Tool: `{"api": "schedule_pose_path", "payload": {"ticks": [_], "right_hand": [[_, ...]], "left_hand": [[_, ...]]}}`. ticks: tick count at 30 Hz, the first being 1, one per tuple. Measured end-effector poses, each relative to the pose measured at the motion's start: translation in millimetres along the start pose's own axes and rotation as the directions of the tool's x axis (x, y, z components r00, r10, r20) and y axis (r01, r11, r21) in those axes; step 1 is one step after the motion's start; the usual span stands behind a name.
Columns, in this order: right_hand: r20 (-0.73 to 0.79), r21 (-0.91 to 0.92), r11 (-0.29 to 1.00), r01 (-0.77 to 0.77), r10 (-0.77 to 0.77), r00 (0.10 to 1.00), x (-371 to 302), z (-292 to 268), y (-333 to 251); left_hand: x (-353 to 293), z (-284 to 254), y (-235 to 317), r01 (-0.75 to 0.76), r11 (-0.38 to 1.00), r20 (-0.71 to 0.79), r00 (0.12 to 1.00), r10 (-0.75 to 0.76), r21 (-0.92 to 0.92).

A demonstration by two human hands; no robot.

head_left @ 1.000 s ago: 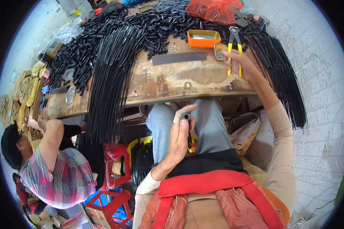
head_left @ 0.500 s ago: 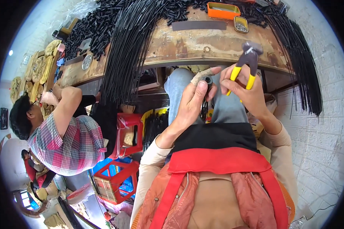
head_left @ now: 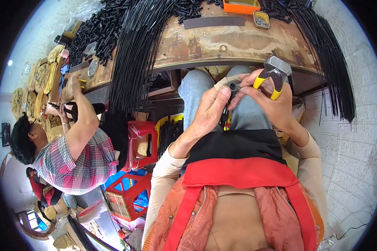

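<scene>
My left hand (head_left: 210,104) is closed round a black tubular piece (head_left: 233,86), whose round hollow end points up. Tape covers its index finger. Dark thin parts run down below the piece, mostly hidden by my fingers. In my right hand (head_left: 278,106) rests a pair of pincers (head_left: 276,70) with yellow handles and a dark metal head, tilted up over the knuckles. That hand's thumb and fingertips meet at the right side of the tubular piece. Whether they pinch something small there is too fine to make out.
Ahead stands a worn wooden bench (head_left: 205,48) with a bundle of thin black rods (head_left: 138,54) hanging over its edge and another bundle (head_left: 329,62) at right. A small tin of metal bits (head_left: 261,20) lies there. At left sits a co-worker (head_left: 77,161), near red stools (head_left: 142,144).
My right hand has moved its fingertips in against the black tubular piece, and the pincers' head has tipped toward me. The co-worker's arm now reaches up to the bench.
</scene>
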State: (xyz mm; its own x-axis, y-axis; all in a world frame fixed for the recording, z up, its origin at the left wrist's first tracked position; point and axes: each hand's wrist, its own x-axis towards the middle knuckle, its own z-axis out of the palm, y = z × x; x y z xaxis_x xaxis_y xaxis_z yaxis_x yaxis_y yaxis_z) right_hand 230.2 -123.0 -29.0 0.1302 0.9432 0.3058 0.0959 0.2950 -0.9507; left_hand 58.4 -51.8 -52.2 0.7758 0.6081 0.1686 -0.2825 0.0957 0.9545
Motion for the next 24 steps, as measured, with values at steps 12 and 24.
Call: {"api": "schedule_pose_path", "payload": {"ticks": [12, 24], "right_hand": [[0.046, -0.079, 0.99, 0.12, -0.117, 0.992, 3, -2, -1], [0.046, -0.202, 0.957, 0.208, -0.203, 0.978, 11, -1, 3]], "left_hand": [[3, -5, -8, -0.026, 0.998, 0.029, 0.999, 0.027, -0.056], [3, -2, -1, -0.031, 0.998, -0.067, 0.997, 0.035, 0.053]]}}
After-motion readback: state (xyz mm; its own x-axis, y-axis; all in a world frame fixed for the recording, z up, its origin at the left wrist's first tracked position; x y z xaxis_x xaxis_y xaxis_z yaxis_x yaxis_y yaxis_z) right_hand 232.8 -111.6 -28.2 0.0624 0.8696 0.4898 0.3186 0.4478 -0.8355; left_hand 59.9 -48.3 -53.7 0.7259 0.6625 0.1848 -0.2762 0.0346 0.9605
